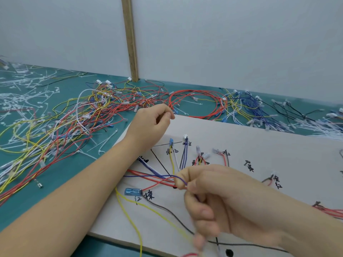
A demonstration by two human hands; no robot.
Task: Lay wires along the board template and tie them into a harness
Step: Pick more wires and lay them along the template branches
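Observation:
A white template board [246,143] with black lines and handwritten labels lies in front of me. Several wires run over it to small connectors near its far edge. My right hand [213,197] grips a bundle of wires [182,183] over the board's middle, pinching purple and red strands at the fingertips. A yellow wire [130,219] and a black wire [167,210] trail from that hand toward the near edge. A blue connector [132,191] lies on the board left of it. My left hand [154,121] hovers over the board's far left corner, fingers loosely curled, nothing visible in it.
A tangled pile of coloured wires [89,115] covers the teal table left of the board. Behind the board lie a red wire coil [194,102] and blue wires [246,104]. White cable ties [24,93] lie scattered at far left. A wooden strip [130,43] runs up the wall.

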